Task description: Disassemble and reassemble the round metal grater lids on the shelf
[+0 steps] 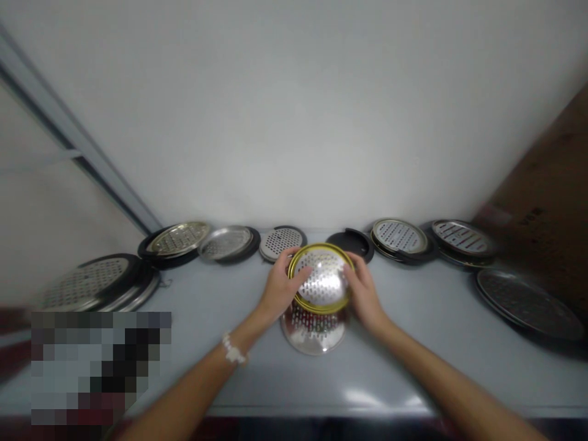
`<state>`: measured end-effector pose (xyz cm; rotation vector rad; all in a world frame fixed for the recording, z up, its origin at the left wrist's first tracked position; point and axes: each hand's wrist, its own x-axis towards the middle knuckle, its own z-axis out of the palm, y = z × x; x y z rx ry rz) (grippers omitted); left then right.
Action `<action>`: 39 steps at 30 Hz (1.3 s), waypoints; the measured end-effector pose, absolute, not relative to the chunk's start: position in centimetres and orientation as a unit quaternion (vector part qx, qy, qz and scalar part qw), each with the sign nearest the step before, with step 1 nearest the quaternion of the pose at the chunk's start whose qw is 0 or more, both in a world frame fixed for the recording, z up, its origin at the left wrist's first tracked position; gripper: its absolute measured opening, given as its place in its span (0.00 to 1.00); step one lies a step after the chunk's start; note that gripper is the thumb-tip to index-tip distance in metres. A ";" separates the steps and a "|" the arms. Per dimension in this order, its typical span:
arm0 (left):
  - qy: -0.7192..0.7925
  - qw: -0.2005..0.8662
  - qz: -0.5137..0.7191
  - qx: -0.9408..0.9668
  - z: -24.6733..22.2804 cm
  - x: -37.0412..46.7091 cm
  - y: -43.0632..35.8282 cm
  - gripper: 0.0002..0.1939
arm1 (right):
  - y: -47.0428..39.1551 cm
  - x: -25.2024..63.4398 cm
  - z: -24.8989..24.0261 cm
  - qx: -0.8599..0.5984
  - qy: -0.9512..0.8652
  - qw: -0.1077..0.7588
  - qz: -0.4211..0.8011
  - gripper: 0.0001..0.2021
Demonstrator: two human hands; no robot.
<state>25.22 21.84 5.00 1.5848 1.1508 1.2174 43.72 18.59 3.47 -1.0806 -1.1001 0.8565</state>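
Between my two hands is a round metal grater disc (321, 288) with a yellow rim, held above the table. My left hand (280, 283) grips its left edge, thumb resting on the perforated face. On the opposite edge, my right hand (365, 291) holds it the same way. Beneath and partly hidden by it, another round silver grater disc (315, 340) lies on the table. Just behind are a black ring-shaped holder (353, 242) and a grater disc with round holes (282, 243).
More grater discs in black holders line the back: a gold-rimmed one (181, 239), a silver one (227, 243), and two on the right (399, 237). Stacks sit at far left (96, 285) and far right (528, 303). A cardboard box (546, 196) stands right; a wall (294, 122) rises behind.
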 end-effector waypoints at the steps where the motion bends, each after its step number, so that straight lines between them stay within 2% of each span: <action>1: 0.458 0.406 0.479 0.630 4.9 25.2 21.9 0.26 | 18.7 43.8 3.3 -0.471 -0.475 0.636 0.385 0.19; 7: 0.466 0.405 0.474 0.628 5.1 25.0 22.5 0.16 | 19.7 44.9 2.6 -0.493 -0.440 0.651 0.374 0.19; 14: 0.489 0.260 0.341 0.760 5.6 23.4 23.0 0.10 | 21.3 47.2 2.0 -0.524 -0.342 0.699 0.347 0.21; 18: 0.495 0.134 0.338 0.789 5.3 23.0 23.1 0.07 | 21.6 47.6 2.2 -0.527 -0.314 0.705 0.357 0.20; 21: 0.493 0.044 0.351 0.795 5.0 22.5 23.6 0.07 | 21.4 47.5 2.6 -0.529 -0.359 0.662 0.393 0.19; 27: 0.520 -0.016 0.330 0.788 5.2 21.0 24.6 0.06 | 20.7 46.7 3.2 -0.502 -0.446 0.540 0.507 0.15; 30: 0.519 0.018 0.335 0.786 5.7 21.0 24.5 0.05 | 20.7 46.6 3.2 -0.499 -0.436 0.546 0.513 0.16; 32: 0.520 0.093 0.317 0.787 6.0 21.3 24.2 0.03 | 20.8 46.9 3.2 -0.496 -0.420 0.574 0.498 0.16; 35: 0.505 0.212 0.235 0.803 6.0 21.9 23.5 0.06 | 21.2 47.5 3.3 -0.503 -0.380 0.626 0.459 0.17; 39: 0.491 0.242 0.180 0.817 5.6 22.2 23.0 0.04 | 21.5 48.2 3.2 -0.518 -0.305 0.685 0.412 0.17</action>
